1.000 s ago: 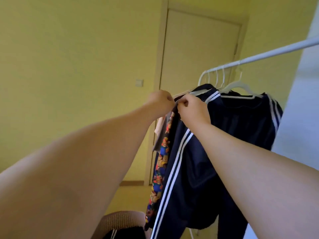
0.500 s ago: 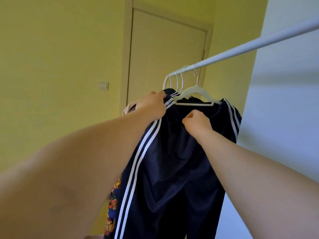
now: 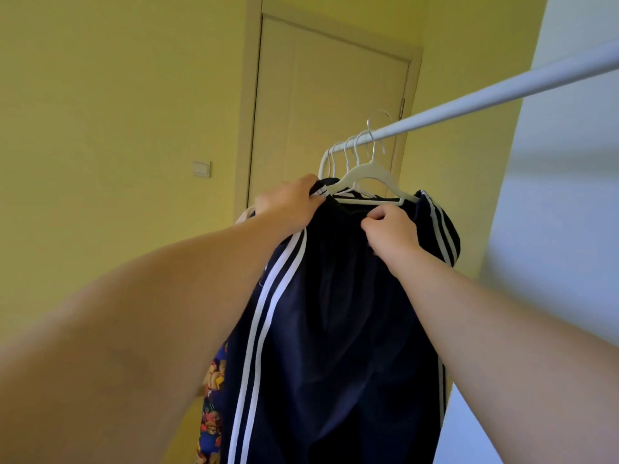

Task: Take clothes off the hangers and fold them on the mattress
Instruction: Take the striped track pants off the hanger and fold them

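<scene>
Navy striped garment [image 3: 335, 313] hangs on a white hanger [image 3: 371, 177] hooked over the rail [image 3: 469, 105], just below the rail's far end, among several other hooks. The person's left hand [image 3: 291, 205] has its grip closed around the white-striped top edge below the rail, while the right hand [image 3: 390, 231] has its grip pinched on a fold of dark cloth just under the hanger's bar. The fabric looks soft, light and somewhat slick, so it is likely to slide and sag rather than hold a shape. The firm top edge, where both hands hold it, appears the surest place to take it. A bright patterned garment [image 3: 212, 406] hangs beneath the rail behind it. The mattress is not in view.
</scene>
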